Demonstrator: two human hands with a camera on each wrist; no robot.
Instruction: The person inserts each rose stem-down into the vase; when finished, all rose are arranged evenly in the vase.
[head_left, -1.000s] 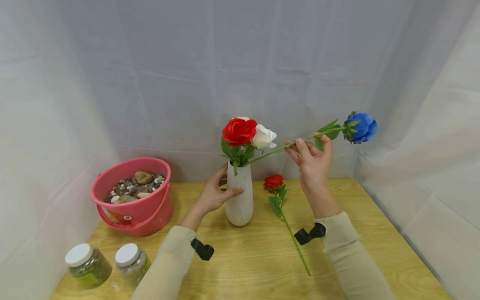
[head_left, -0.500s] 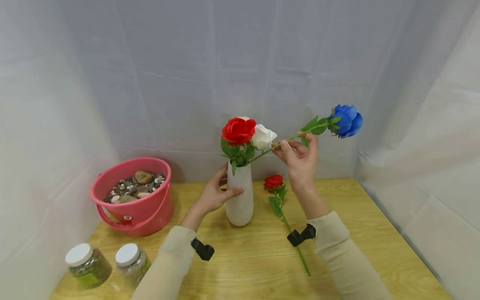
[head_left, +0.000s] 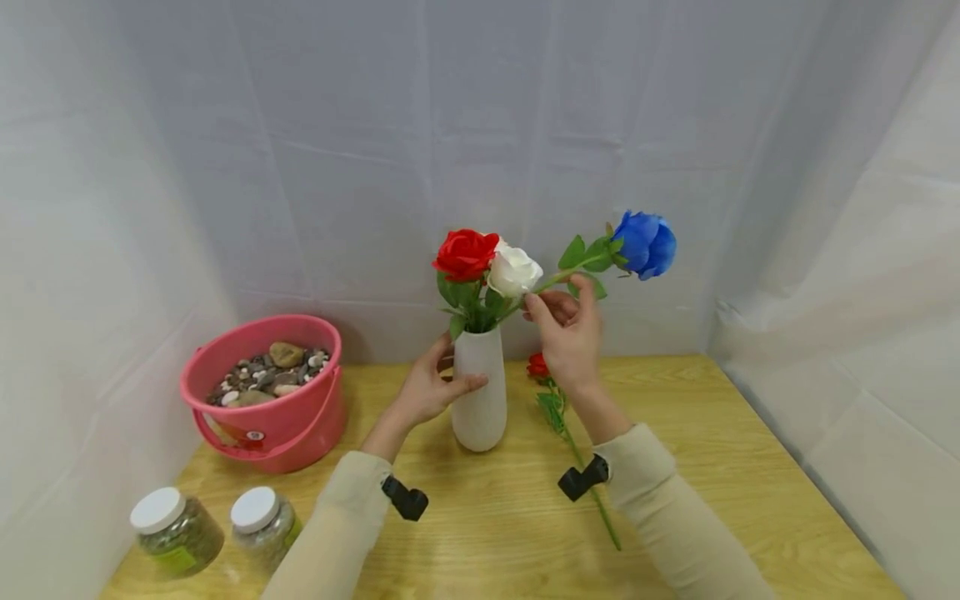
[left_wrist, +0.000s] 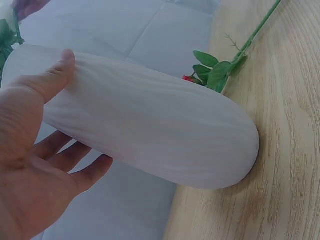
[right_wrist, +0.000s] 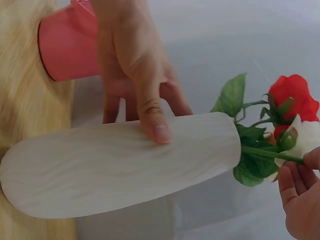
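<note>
A white ribbed vase [head_left: 480, 408] stands upright, a red rose [head_left: 467, 255] and a white rose [head_left: 514, 270] in its mouth. My left hand [head_left: 427, 390] grips the vase's upper part, thumb across the front and fingers behind, as the left wrist view also shows. Between thumb and fingers, my right hand [head_left: 573, 342] pinches the green stem of a blue rose [head_left: 645, 244]. The stem slants down left, its lower end inside the vase mouth in the right wrist view. The blue bloom leans out to the right.
Right of the vase, another red rose [head_left: 552, 411] lies on the wooden table [head_left: 480, 533], partly behind my right arm. A pink bucket [head_left: 300, 442] of stones stands at left. Two white-lidded jars [head_left: 182, 542] are at front left. White sheets hang behind and at both sides.
My right hand has moved left and down toward the vase, carrying the blue rose along. The red and white blooms in the vase have shifted slightly left. My left hand has kept its place.
</note>
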